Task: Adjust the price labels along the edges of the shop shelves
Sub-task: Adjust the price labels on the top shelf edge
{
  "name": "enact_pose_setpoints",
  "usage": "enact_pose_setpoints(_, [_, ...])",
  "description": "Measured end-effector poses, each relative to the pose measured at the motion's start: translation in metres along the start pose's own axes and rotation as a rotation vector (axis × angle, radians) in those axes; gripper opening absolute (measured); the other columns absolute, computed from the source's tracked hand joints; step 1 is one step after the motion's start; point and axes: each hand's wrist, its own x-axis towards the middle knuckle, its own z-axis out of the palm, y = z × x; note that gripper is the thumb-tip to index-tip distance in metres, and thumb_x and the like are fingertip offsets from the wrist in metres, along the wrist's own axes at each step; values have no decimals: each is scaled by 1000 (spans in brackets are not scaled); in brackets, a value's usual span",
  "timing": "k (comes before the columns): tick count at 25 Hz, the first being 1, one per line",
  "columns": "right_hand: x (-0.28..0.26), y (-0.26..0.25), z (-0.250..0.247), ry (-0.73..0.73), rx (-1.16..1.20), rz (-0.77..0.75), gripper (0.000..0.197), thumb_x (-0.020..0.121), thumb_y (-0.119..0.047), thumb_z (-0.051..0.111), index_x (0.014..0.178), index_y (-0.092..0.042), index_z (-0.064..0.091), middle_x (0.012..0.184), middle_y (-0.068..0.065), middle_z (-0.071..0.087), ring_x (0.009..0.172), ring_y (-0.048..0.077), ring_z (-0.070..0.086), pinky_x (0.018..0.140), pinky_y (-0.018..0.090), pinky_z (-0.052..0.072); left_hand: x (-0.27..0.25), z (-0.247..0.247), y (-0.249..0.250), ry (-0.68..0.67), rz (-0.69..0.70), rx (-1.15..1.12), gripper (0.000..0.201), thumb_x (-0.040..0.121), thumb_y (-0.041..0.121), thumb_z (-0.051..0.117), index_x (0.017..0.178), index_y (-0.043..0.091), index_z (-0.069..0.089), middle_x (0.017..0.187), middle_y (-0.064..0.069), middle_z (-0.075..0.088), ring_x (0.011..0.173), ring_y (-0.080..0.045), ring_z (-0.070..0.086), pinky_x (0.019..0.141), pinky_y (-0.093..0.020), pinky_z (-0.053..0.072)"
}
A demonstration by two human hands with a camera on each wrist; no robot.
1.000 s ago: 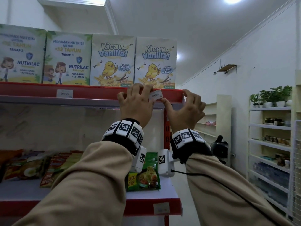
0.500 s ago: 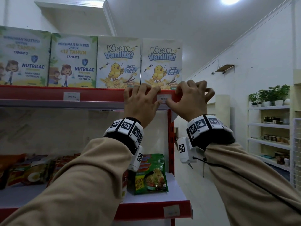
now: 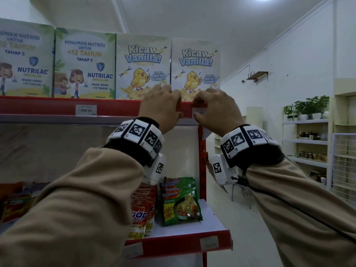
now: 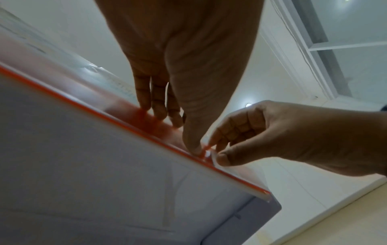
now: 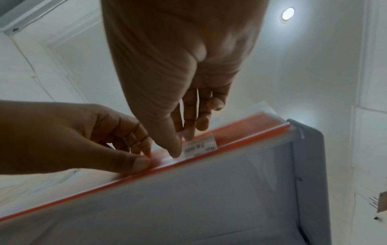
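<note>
A white price label (image 3: 199, 112) sits in the clear strip on the red edge of the top shelf (image 3: 119, 106), under the right Kicaw Vanilla box (image 3: 195, 64). My right hand (image 3: 209, 109) pinches this label (image 5: 200, 145), thumb on its left end and fingers over the strip's top. Just left of it, my left hand (image 3: 163, 106) grips the strip (image 4: 130, 127), fingers on top and thumb (image 4: 193, 147) at the lower front. The label's print reads upside down. A second label (image 3: 86, 110) sits further left, under the Nutrilac boxes (image 3: 85, 64).
The shelf's right end and red upright (image 3: 202, 160) are just beyond my right hand. Noodle packs (image 3: 181, 201) stand on the lower shelf, whose edge carries two more labels (image 3: 209, 243). An aisle and white shelves (image 3: 306, 143) with jars and plants lie to the right.
One second ago the label was tilted and held between both hands. It now lies level in the strip, with my right hand raised onto the shelf edge over it.
</note>
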Motion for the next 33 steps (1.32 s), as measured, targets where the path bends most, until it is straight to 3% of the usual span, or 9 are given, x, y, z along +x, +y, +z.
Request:
enact_pose_setpoints(4, [5,-4,-2,-43,-56,13,23,78,-28,61,98,-16,59,97,4,61,93,22,52,76,30,41,-11,3,-5,79,23,-33,34,84,42,66,107,18,56,106,-7,54,102,-26,46,87,-39,39])
enact_pose_setpoints(9, [12,-11,-4,-157,-67,100,17,74,-30,62,86,-19,57,96,3,51,92,20,48,80,35,44,-18,8,-7,133,17,-64,34,83,40,66,108,19,58,104,-7,52,99,-26,45,87,-38,39])
enact_pose_setpoints(16, [25,-6,-23,-321,40,81,9,77,-24,72,83,-20,67,73,-15,54,82,12,56,77,29,46,-12,4,-13,99,-34,-212,30,77,40,75,98,22,61,93,1,47,98,-23,46,86,-32,36])
enact_pose_setpoints(22, [34,-7,-22,-423,12,79,13,84,-22,67,88,-13,59,86,-2,52,87,15,48,74,27,35,-13,7,-14,128,-44,-261,31,77,37,75,99,19,62,100,-4,53,101,-24,44,88,-32,34])
enact_pose_setpoints(24, [38,-4,-25,-384,115,110,14,86,-24,66,91,-12,59,93,0,57,89,14,50,73,24,35,-14,8,-13,132,-52,-279,32,76,37,75,99,18,62,101,-4,52,101,-23,43,88,-31,33])
enact_pose_setpoints(27, [38,-4,-27,-87,403,171,14,85,-22,69,94,-14,62,90,0,66,81,9,61,72,19,45,-16,9,-13,132,-50,-296,29,79,35,73,100,18,63,99,-3,51,100,-22,42,87,-30,32])
enact_pose_setpoints(30, [29,-12,-21,123,804,291,18,82,-11,71,99,-9,65,86,8,71,75,12,69,67,21,52,-15,10,-13,204,-49,-373,23,95,31,52,101,13,64,91,-2,50,92,-21,44,86,-33,34])
enact_pose_setpoints(33, [19,-22,-6,160,1063,387,24,82,-3,70,104,-4,64,91,18,70,81,21,71,69,25,56,-12,9,-12,232,-75,-509,44,100,37,30,95,7,62,82,-2,51,82,-23,45,76,-33,33])
